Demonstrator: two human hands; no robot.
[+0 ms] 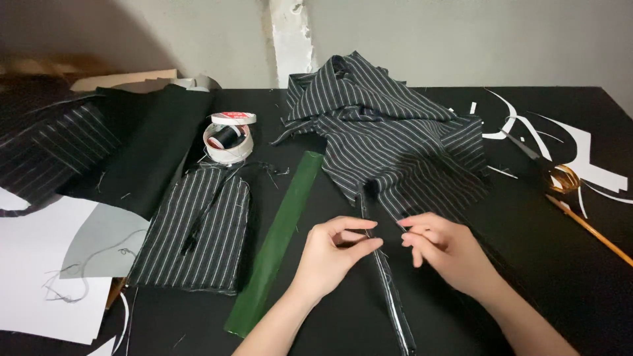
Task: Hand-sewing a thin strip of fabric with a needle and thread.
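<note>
Left hand [333, 254] pinching narrow striped strip [389, 290], right hand [438, 247] just beside it, fingers loosely curled, holding nothing, green strip [280, 237] to the left, black table [560, 264]

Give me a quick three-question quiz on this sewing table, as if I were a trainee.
1. True or false: the left hand pinches the narrow striped strip.
2. What lies just left of that strip? A) green ruler B) scissors C) thread spool
3. What colour is the thread on the spool?

Key: 1 true; 2 A, the green ruler; 3 black.
</note>
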